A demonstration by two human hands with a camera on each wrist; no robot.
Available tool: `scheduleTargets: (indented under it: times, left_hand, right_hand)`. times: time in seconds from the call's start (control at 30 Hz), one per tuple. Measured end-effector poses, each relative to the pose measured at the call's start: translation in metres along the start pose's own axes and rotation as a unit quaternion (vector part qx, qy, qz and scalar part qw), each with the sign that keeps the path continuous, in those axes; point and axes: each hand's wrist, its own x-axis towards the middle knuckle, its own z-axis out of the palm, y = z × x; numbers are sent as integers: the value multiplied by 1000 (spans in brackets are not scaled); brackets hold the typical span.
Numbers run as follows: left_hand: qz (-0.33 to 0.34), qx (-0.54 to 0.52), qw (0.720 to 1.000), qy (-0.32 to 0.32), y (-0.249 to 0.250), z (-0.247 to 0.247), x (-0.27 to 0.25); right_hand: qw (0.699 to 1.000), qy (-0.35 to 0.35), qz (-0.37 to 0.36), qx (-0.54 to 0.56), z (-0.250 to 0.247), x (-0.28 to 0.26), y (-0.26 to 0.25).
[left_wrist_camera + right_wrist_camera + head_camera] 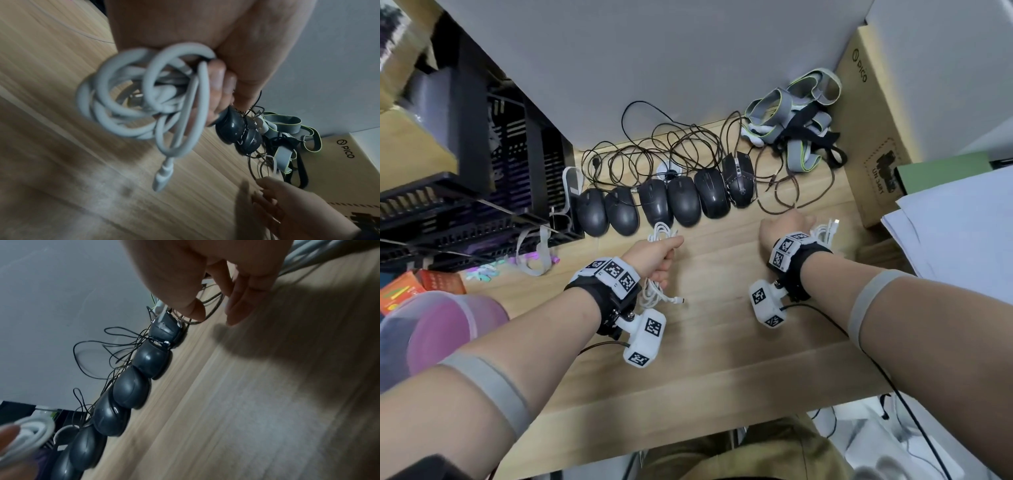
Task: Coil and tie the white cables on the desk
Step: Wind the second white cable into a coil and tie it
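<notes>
- L hand [657,255] fisted round a coiled white cable [144,95], held just above the desk [722,342]; one plug end dangles free below the fist.
- R hand [782,226] fingers loosely spread, tips down at the desk, gripping nothing in the wrist view. Second white cable bundle [823,230] lies just beside that wrist; touching or not, can't tell.
- Bare desk between the arms and toward the near edge.
- Far edge crowded: row of six black mice [664,202] w/ tangled dark cords [654,147] behind.
- Cardboard box [873,137] walls off the right; grey straps [794,116] piled beside it.
- Black crates [465,192] on the left, contents unclear.
</notes>
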Motion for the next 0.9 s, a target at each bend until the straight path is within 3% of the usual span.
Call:
scheduleTargets:
  times: [0.2, 0.4, 0.47, 0.57, 0.7, 0.77, 0.9]
  left_hand:
    - [13, 30, 999, -27, 4, 9, -6]
    - [37, 138, 989, -36, 1, 20, -21]
    - [42, 165, 985, -30, -1, 26, -26]
    - [71, 215, 974, -11, -4, 35, -33]
    - [106, 305, 946, -16, -4, 50, -42]
    - [117, 337, 933, -35, -2, 57, -48]
    - [160, 373, 912, -51, 2, 62, -54]
  right_hand:
    - [997, 2, -62, -51, 15, -8, 23]
    - [989, -15, -122, -86, 13, -24, 31]
    - [987, -14, -151, -56, 13, -29, 30]
    - [983, -41, -154, 92, 12, -41, 24]
    - [943, -109, -132, 285, 8, -59, 9]
    - [937, -134, -151, 284, 4, -69, 3]
    - [953, -131, -218, 167, 2, -71, 4]
